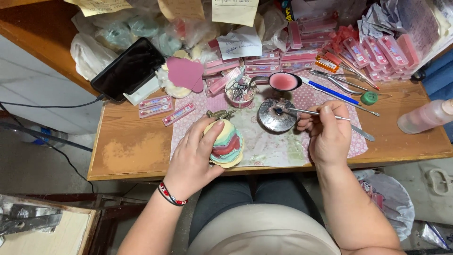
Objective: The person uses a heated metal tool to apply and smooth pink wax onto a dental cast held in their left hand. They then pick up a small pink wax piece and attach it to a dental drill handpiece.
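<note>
- The left hand [193, 158] is wrapped around a dental cast [227, 144], cream plaster with pink and teal wax bands, holding it at the near edge of the bench [132, 151] over a patterned cloth [273, 146].
- The right hand [328, 134] pinches a thin metal tool [306, 112] between thumb and fingers, its tip resting in a round metal dish [276, 115] just left of the hand.
- Beyond the dish lies a spoon of pink wax [284, 81], beside a small jar of metal pins [239, 90].
- A dark phone [128, 69] leans at the back left, with stacks of pink tooth strips [278, 59] behind.
- A pale pink bottle [424, 116] lies on its side at the far right.
</note>
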